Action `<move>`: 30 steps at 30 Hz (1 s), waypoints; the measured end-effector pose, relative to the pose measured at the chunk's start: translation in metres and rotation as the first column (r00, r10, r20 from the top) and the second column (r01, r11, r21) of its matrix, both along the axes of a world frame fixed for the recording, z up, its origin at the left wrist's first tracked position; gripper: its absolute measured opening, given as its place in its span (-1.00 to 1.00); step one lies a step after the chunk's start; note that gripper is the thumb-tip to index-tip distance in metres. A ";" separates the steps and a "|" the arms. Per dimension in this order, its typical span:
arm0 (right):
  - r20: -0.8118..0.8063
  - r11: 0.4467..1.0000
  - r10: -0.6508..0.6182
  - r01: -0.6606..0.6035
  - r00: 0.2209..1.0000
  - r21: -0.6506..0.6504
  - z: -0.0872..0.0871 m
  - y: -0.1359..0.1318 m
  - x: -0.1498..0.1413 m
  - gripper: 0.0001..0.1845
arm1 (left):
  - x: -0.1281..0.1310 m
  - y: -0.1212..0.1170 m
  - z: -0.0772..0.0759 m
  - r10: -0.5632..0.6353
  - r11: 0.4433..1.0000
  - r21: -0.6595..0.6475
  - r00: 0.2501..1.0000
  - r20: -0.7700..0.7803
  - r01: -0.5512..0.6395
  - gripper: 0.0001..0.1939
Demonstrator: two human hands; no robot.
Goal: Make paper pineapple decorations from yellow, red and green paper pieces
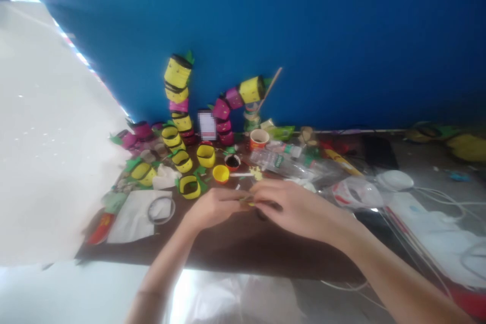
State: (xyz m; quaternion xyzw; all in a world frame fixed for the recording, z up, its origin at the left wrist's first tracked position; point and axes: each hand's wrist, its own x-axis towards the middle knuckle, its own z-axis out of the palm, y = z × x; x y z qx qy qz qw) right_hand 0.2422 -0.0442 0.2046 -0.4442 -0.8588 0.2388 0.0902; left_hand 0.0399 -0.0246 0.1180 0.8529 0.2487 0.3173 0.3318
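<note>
My left hand and my right hand meet over the dark table, fingers pinched together on a small yellowish piece that is too blurred to name. Just beyond them lie yellow paper rings with black bands, a small yellow cap and a small dark-filled cup. Stacks of yellow and magenta paper cylinders lean against the blue wall.
A clear plastic bottle lies on its side right of centre, an orange tape roll behind it. White paper with a ring lies left. Plastic bags, white cables and a white sheet crowd the right side.
</note>
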 end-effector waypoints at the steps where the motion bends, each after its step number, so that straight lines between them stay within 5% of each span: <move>1: 0.009 1.000 0.003 -0.003 1.000 -0.003 0.000 0.000 0.000 -0.76 | 0.000 0.000 -0.001 0.002 1.000 -0.004 1.000 0.002 -0.002 -0.78; 14: 0.028 0.986 0.131 -0.133 0.991 0.103 -0.003 0.002 0.001 -0.71 | -0.005 0.006 -0.004 -0.044 0.982 0.189 0.997 0.065 0.031 -0.75; 25: 0.058 0.987 0.020 -0.029 0.998 0.156 -0.015 0.000 -0.003 -0.71 | -0.001 0.008 -0.003 -0.023 0.990 0.143 0.998 0.061 0.014 -0.78; 30: -0.030 0.999 0.008 -0.007 1.000 0.044 -0.019 0.004 -0.006 -0.70 | 0.001 0.005 0.003 0.103 0.994 0.027 0.994 -0.034 -0.102 -0.85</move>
